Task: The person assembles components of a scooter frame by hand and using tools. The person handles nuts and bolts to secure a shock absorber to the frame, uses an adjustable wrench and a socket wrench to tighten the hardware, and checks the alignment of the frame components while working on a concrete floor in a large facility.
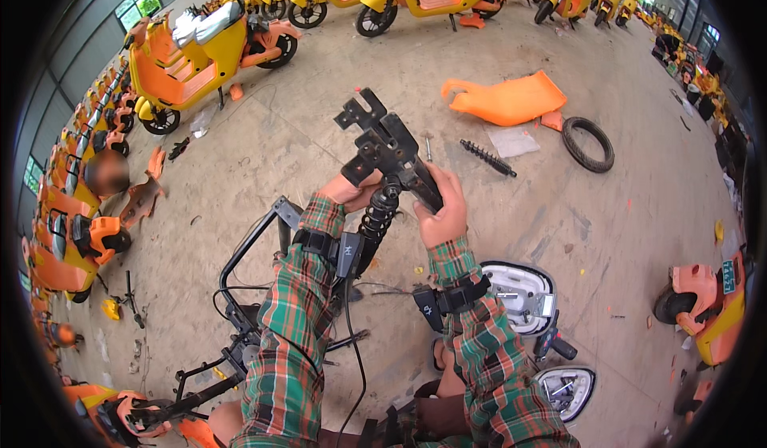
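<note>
A black metal bracket (387, 136) with several tabs and holes is raised in front of me. My right hand (444, 212) is closed around its right-hand arm, thumb on the near side. On the other side, my left hand (348, 191) grips the bracket from the left, its fingers partly hidden behind the metal. Just below the bracket, between my hands, is a black coil-spring shock absorber (375, 218); its upper end meets the bracket. A black tubular scooter frame (232, 284) lies at the lower left, partly covered by my left sleeve.
Ahead on the concrete floor lie an orange body panel (511, 99), a loose shock absorber (487, 159) and a tyre (588, 144). White-lined trays (523, 288) and a power drill (555, 344) sit at my right. Yellow scooters (196, 60) stand around the hall.
</note>
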`<move>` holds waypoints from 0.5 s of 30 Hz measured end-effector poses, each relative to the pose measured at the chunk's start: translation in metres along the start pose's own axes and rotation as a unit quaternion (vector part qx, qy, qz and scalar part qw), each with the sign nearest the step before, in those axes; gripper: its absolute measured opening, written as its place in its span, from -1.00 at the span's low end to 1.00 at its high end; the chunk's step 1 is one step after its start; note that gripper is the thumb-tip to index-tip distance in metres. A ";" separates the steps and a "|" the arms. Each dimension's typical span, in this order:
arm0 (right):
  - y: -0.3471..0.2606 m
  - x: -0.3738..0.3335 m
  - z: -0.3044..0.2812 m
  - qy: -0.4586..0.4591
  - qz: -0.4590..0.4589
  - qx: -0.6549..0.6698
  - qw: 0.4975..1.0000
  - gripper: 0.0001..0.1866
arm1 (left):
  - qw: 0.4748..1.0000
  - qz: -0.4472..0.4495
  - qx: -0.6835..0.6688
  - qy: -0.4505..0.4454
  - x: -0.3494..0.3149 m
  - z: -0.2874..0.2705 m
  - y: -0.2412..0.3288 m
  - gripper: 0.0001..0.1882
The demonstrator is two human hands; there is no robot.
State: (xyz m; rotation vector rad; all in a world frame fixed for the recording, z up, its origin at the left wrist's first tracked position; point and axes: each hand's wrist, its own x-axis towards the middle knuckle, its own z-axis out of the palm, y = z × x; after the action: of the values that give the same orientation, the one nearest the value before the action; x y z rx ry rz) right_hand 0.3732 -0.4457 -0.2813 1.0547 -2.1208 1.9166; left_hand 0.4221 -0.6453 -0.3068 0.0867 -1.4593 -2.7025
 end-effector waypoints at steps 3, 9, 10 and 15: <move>-0.002 0.003 -0.003 0.017 -0.009 0.039 0.999 -0.36 | 0.999 0.053 -0.004 0.000 0.001 0.011 -0.002 -0.58; 0.016 0.002 -0.007 0.021 -0.027 0.013 0.999 -0.37 | 0.997 0.051 0.062 -0.004 0.008 0.010 -0.014 -0.52; 0.016 0.002 -0.009 0.026 -0.030 0.019 0.999 -0.38 | 0.994 0.042 0.103 -0.009 0.008 0.016 -0.006 -0.52; 0.007 -0.002 0.000 0.015 -0.023 0.041 0.999 -0.40 | 0.988 0.029 0.090 0.118 -0.020 0.006 -0.007 -0.65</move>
State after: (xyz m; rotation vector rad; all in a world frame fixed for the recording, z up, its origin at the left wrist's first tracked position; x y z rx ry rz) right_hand 0.3704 -0.4451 -0.2880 1.0734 -2.0002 1.9995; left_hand 0.4410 -0.6350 -0.3087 0.3561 -1.5990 -2.4114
